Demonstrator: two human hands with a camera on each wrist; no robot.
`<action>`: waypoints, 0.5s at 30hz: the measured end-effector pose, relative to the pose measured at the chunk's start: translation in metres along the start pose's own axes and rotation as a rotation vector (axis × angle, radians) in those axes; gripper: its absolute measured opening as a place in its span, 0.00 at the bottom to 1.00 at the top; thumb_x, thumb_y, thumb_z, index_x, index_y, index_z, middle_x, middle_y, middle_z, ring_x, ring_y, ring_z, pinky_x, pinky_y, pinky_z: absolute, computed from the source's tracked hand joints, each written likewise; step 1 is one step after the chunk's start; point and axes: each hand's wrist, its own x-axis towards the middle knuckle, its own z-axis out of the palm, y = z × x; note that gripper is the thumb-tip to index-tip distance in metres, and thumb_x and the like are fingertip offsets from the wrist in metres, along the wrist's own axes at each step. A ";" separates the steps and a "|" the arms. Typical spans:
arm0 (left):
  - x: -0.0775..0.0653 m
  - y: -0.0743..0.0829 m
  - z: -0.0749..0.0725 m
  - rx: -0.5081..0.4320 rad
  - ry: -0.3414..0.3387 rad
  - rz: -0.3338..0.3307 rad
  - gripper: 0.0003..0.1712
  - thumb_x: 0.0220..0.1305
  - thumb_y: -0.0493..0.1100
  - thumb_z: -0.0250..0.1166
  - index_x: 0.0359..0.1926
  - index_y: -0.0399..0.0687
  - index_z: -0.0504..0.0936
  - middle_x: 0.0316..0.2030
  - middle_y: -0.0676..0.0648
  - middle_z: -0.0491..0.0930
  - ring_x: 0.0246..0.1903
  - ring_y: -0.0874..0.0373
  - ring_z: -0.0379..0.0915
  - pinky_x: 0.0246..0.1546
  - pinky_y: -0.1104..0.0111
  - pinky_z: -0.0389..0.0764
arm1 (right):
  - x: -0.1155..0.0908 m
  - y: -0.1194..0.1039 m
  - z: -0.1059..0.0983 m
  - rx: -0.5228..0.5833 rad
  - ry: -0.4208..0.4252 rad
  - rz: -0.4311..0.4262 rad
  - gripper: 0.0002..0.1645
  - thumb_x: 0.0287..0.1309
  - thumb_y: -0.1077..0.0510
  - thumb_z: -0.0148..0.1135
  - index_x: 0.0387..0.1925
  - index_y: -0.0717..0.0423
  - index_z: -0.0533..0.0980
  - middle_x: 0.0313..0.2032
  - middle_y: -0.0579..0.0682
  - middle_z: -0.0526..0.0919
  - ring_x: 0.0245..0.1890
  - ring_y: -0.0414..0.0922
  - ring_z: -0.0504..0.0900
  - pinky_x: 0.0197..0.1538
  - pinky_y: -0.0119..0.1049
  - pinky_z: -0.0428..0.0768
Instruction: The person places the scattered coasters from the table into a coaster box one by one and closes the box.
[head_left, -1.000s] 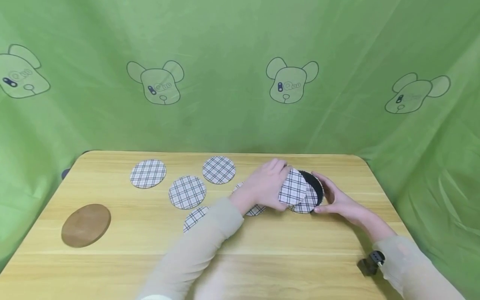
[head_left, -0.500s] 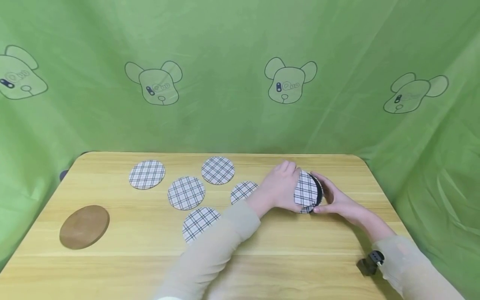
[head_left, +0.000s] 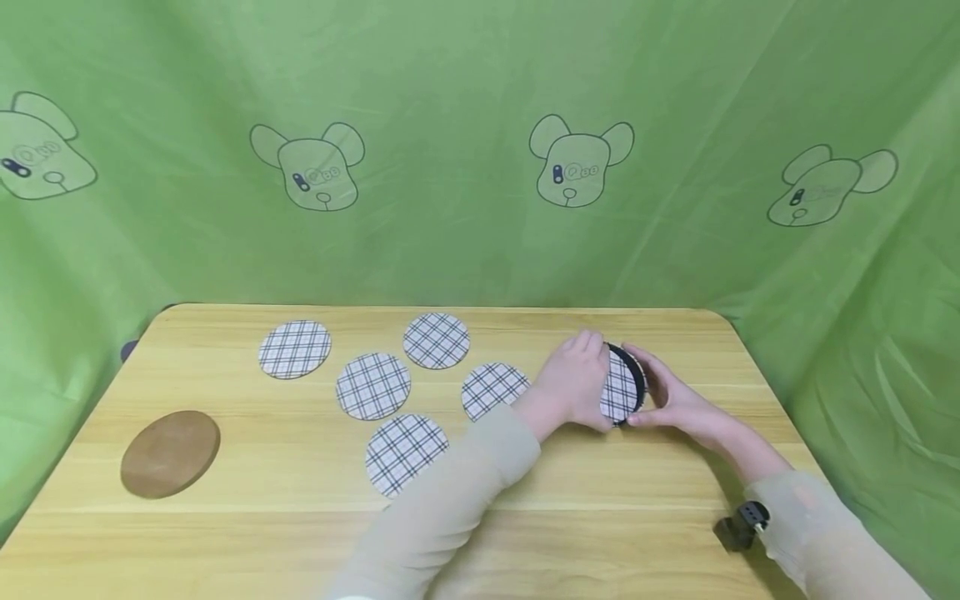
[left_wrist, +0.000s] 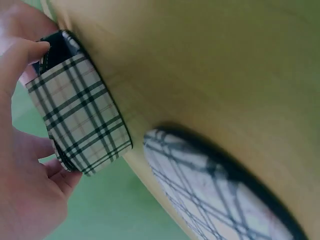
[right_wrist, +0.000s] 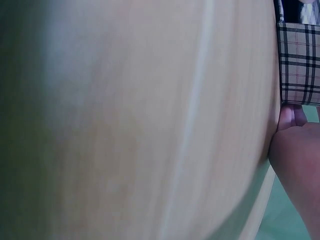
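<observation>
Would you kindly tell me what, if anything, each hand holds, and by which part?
The right hand grips the plaid holder by its right side; the left hand seems to hold a plaid coaster by its left edge.

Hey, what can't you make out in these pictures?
Head: part of the plaid disc beside the right hand, hidden by the left hand.
Head: edge of one plaid coaster, hidden by the left sleeve.
Left wrist: inside of the plaid holder, mostly hidden by its wall.
Right wrist: rest of the holder, cut off by the right edge.
</observation>
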 end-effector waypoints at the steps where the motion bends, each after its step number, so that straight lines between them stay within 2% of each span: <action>1: 0.000 0.001 0.001 0.002 -0.007 -0.001 0.72 0.47 0.84 0.69 0.79 0.39 0.63 0.74 0.46 0.66 0.73 0.55 0.60 0.83 0.69 0.58 | 0.000 0.000 0.000 -0.001 0.001 -0.001 0.71 0.53 0.73 0.73 0.86 0.53 0.39 0.82 0.73 0.38 0.80 0.75 0.37 0.64 0.07 0.59; 4: 0.001 0.003 0.004 0.007 -0.015 -0.006 0.72 0.47 0.84 0.69 0.79 0.40 0.63 0.74 0.46 0.66 0.73 0.56 0.60 0.83 0.70 0.58 | -0.001 0.001 0.000 -0.003 0.002 -0.007 0.70 0.53 0.73 0.73 0.86 0.53 0.40 0.82 0.74 0.39 0.81 0.70 0.40 0.65 0.07 0.60; 7: 0.001 0.004 0.006 0.014 -0.018 -0.009 0.71 0.48 0.84 0.69 0.79 0.40 0.63 0.73 0.47 0.66 0.73 0.57 0.60 0.82 0.70 0.59 | -0.001 0.002 0.000 -0.001 0.002 -0.015 0.70 0.53 0.73 0.73 0.86 0.53 0.40 0.82 0.74 0.39 0.82 0.49 0.52 0.66 0.08 0.60; 9: 0.001 0.004 0.007 0.019 -0.020 -0.011 0.71 0.48 0.83 0.69 0.80 0.40 0.62 0.74 0.47 0.65 0.73 0.56 0.59 0.82 0.70 0.58 | 0.000 0.002 0.000 0.003 0.001 -0.021 0.69 0.54 0.73 0.72 0.86 0.54 0.40 0.82 0.74 0.40 0.77 0.33 0.56 0.66 0.08 0.60; 11: 0.001 0.004 0.008 0.027 -0.027 -0.011 0.71 0.49 0.83 0.69 0.80 0.41 0.62 0.75 0.47 0.65 0.75 0.56 0.58 0.83 0.69 0.58 | 0.000 0.002 0.000 0.005 0.003 -0.027 0.69 0.53 0.73 0.72 0.86 0.54 0.41 0.82 0.74 0.40 0.70 0.22 0.59 0.66 0.09 0.61; 15: 0.001 0.004 0.009 0.052 -0.048 -0.011 0.71 0.50 0.83 0.68 0.80 0.41 0.61 0.76 0.47 0.64 0.77 0.55 0.57 0.83 0.68 0.57 | 0.001 0.001 0.001 0.010 0.004 -0.028 0.69 0.53 0.74 0.72 0.86 0.55 0.40 0.82 0.74 0.40 0.68 0.20 0.59 0.66 0.09 0.61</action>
